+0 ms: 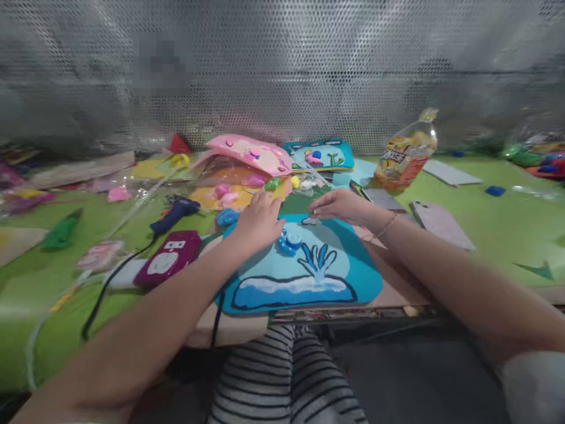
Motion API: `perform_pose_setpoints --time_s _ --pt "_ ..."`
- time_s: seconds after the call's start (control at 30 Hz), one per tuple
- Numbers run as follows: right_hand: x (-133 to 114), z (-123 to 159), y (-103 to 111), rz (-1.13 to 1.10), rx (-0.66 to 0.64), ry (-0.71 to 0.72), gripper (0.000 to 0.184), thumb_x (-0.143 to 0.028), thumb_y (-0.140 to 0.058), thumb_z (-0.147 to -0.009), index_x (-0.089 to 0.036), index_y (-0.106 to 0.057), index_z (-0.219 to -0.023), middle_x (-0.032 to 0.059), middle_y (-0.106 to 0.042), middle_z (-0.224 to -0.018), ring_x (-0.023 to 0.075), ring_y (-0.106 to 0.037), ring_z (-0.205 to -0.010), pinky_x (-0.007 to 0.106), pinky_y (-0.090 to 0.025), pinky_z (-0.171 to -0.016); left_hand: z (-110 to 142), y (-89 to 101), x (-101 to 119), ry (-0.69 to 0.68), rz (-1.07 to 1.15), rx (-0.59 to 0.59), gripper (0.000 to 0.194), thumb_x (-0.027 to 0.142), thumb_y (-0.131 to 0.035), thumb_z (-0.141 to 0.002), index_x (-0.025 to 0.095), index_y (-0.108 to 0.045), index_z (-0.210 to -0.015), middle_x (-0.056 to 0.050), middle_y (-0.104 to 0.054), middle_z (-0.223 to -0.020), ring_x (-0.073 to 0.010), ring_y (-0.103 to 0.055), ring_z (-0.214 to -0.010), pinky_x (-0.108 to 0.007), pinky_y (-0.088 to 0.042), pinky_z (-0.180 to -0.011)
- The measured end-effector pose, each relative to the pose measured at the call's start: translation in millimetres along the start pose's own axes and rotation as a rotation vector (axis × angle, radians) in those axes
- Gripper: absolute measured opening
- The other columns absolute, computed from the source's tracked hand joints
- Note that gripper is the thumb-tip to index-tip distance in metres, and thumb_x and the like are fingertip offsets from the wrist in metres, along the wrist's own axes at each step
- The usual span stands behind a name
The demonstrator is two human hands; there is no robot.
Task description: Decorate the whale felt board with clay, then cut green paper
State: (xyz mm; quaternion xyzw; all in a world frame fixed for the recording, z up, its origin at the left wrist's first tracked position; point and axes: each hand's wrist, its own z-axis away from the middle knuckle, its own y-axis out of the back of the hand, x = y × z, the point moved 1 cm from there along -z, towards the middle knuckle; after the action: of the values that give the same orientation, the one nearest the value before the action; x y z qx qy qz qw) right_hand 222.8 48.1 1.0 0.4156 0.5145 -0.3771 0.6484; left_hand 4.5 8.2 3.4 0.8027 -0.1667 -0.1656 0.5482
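Observation:
A light blue foam board [273,259] with a darker blue border lies before me. It carries a blue-and-white shape with black outlines along its lower part, a blue leafy splash and a blue curled clay piece [291,239]. My left hand [261,219] rests over the board's upper left, palm down and fingers stretched out, beside the curled piece. Over the upper edge, my right hand [338,206] has its thumb and fingertips pinched together. Whatever they hold is too small to make out. Just below them is a small white cloud-like shape [309,221] with a dark outline.
A dark blue glue gun [175,213] and a maroon box-like device [170,258] with cables lie left. Behind are a pink decorated board [247,154], another blue board [320,154] and clay lumps. A drink bottle [406,153] and a phone [441,224] are right.

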Motion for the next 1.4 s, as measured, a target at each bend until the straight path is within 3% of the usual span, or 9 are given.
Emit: perform_pose_setpoints --time_s 0.17,0.33,0.43,0.53,0.63,0.77,1.0,1.2,1.4 --pt "-1 0 -3 -0.017 0.091 -0.037 0.008 -0.016 -0.076 -0.072 -0.014 -0.071 -0.066 0.0052 -0.073 -0.068 0.0109 -0.068 -0.062 0.019 -0.059 -0.064 -1 -1.4 -2 0.017 0.014 -0.001 0.042 0.031 -0.055 -0.086 0.009 -0.052 -0.121 -0.019 -0.047 -0.123 -0.0325 -0.038 -0.123 -0.044 -0.037 -0.1" --pt "-8 4 -5 0.175 0.173 -0.045 0.042 -0.041 -0.064 -0.083 -0.013 -0.062 -0.052 0.0035 -0.061 -0.044 0.0052 -0.051 -0.035 0.014 -0.042 -0.033 0 -3.0 -2 0.006 0.013 0.011 0.043 0.031 -0.054 -0.087 0.006 -0.052 -0.122 -0.021 -0.045 -0.126 -0.034 -0.035 -0.126 -0.045 -0.035 -0.103" --pt "-11 6 -5 0.265 0.193 -0.024 0.051 -0.047 -0.061 -0.083 -0.014 -0.057 -0.044 0.0009 -0.053 -0.035 0.0034 -0.041 -0.027 0.014 -0.032 -0.027 0 -2.3 -1 0.013 0.02 0.007 0.043 0.031 -0.054 -0.087 0.007 -0.052 -0.122 -0.02 -0.045 -0.125 -0.0331 -0.035 -0.126 -0.044 -0.032 -0.105" --pt "-11 6 -5 0.213 0.179 -0.04 0.043 -0.041 -0.065 -0.082 -0.013 -0.062 -0.049 0.0033 -0.06 -0.042 0.0054 -0.05 -0.034 0.014 -0.04 -0.032 -1 -0.3 0 0.036 0.027 -0.011 0.042 0.031 -0.054 -0.087 0.008 -0.052 -0.123 -0.019 -0.045 -0.126 -0.0322 -0.035 -0.127 -0.043 -0.031 -0.106" --pt "-9 5 -5 0.099 0.129 -0.047 0.02 -0.026 -0.075 -0.074 -0.013 -0.069 -0.059 0.0059 -0.069 -0.057 0.0098 -0.064 -0.051 0.017 -0.055 -0.05 -1 1.6 1 0.04 0.037 -0.025 0.043 0.03 -0.054 -0.087 0.007 -0.052 -0.123 -0.021 -0.045 -0.126 -0.0327 -0.035 -0.127 -0.043 -0.032 -0.106" --pt "-4 2 -3 0.023 0.074 -0.03 0.007 -0.011 -0.077 -0.067 -0.015 -0.072 -0.064 0.0043 -0.072 -0.063 0.0112 -0.068 -0.063 0.019 -0.058 -0.065 0 1.1 1 0.032 0.059 -0.018 0.043 0.029 -0.054 -0.087 0.007 -0.051 -0.123 -0.021 -0.043 -0.128 -0.0343 -0.034 -0.127 -0.045 -0.034 -0.103" --pt "-5 3 -4 0.026 0.109 -0.057 0.01 -0.015 -0.077 -0.069 -0.014 -0.07 -0.062 0.0039 -0.07 -0.06 0.0101 -0.066 -0.057 0.017 -0.057 -0.058 0 -0.5 0 0.026 0.052 0.004 0.041 0.031 -0.054 -0.086 0.01 -0.051 -0.122 -0.019 -0.046 -0.126 -0.0336 -0.035 -0.126 -0.046 -0.038 -0.099" --pt "-9 4 -4 0.21 0.233 -0.032 0.041 -0.037 -0.068 -0.08 -0.014 -0.058 -0.048 0.0004 -0.056 -0.039 0.0048 -0.046 -0.031 0.015 -0.038 -0.031 0 0.4 0 0.031 0.041 -0.017 0.042 0.031 -0.052 -0.088 0.009 -0.051 -0.123 -0.02 -0.044 -0.128 -0.0332 -0.034 -0.127 -0.045 -0.039 -0.099" --pt "-5 1 -4 0.125 0.157 -0.046 0.023 -0.025 -0.072 -0.076 -0.014 -0.065 -0.057 0.0034 -0.066 -0.053 0.0079 -0.059 -0.047 0.016 -0.05 -0.047 0 1.3 1 0.043 0.07 -0.022 0.04 0.028 -0.053 -0.087 0.011 -0.051 -0.123 -0.018 -0.044 -0.127 -0.032 -0.033 -0.127 -0.044 -0.037 -0.101"
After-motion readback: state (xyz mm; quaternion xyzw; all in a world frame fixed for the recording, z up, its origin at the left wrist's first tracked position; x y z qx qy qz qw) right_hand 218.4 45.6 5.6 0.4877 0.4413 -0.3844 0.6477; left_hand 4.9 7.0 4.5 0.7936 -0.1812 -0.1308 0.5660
